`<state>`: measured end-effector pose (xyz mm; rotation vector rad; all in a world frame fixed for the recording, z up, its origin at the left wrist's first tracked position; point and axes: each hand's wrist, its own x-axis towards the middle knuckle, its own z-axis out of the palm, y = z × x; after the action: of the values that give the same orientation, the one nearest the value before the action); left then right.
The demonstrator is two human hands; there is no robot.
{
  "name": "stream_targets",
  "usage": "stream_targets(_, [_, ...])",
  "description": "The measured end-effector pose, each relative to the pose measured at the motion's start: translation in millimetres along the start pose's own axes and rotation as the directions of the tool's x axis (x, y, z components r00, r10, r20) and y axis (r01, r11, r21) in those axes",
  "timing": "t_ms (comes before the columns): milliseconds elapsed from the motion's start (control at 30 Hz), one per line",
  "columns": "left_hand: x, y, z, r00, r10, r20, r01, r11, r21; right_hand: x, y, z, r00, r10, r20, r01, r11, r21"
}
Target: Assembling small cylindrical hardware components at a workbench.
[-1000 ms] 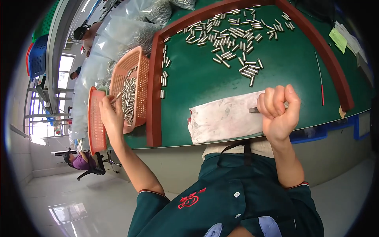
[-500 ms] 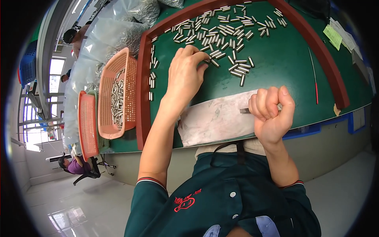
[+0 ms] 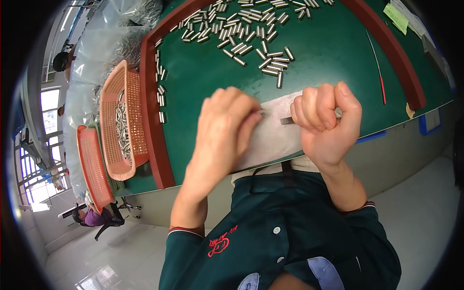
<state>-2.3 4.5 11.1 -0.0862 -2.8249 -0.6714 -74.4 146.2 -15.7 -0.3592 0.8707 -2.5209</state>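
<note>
My left hand (image 3: 223,126) is over the left part of a pale, stained cloth (image 3: 274,137), thumb and fingers pinched together. A small glint at its fingertips looks like the end of a metal pin, mostly hidden by the fingers. My right hand (image 3: 330,126) is curled into a fist above the cloth's right side, gripping a flat metal tool (image 3: 287,121) whose blunt end sticks out to the left. Beyond both hands, many short, shiny metal pins (image 3: 274,65) lie loose on the green tabletop (image 3: 328,58).
A dark red wooden rim (image 3: 153,111) borders the work area. Outside it on the left stand an orange basket (image 3: 137,116) of pins, a red basket (image 3: 92,159) and clear bags (image 3: 116,46) of metal parts. A red-handled thin tool (image 3: 383,89) lies at right. People are at far left.
My left hand has come back from the loose pins toward the cloth, its fingers pinched. The right hand keeps its grip on the flat tool. The whole view has shifted slightly.
</note>
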Motion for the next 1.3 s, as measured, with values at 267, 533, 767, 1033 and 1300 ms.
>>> stream_targets(267, [-15, 6, 28, 0.985, -0.11, -0.13, 0.093, 0.988, -0.127, 10, 4, 5, 1.0, -0.021, -0.023, 0.023, 0.996, 0.087])
stream_targets(533, [-14, 5, 28, 0.986, -0.104, -0.134, 0.087, 0.988, -0.127, 12, 4, 6, 1.0, 0.026, -0.004, -0.026, 1.0, 0.003])
stream_targets(767, [-14, 5, 28, 0.985, -0.114, -0.13, 0.094, 0.984, -0.149, 12, 4, 6, 1.0, 0.016, 0.021, -0.018, 0.995, 0.1])
stream_targets(1033, [-14, 5, 27, 0.985, -0.138, -0.104, 0.12, 0.979, -0.168, 15, 2, 9, 0.998, 0.058, 0.016, -0.057, 0.998, -0.032])
stream_targets(1300, [-13, 3, 27, 0.986, -0.127, -0.105, 0.107, 0.977, -0.182, 17, 3, 12, 0.998, 0.066, 0.006, -0.066, 0.998, 0.006])
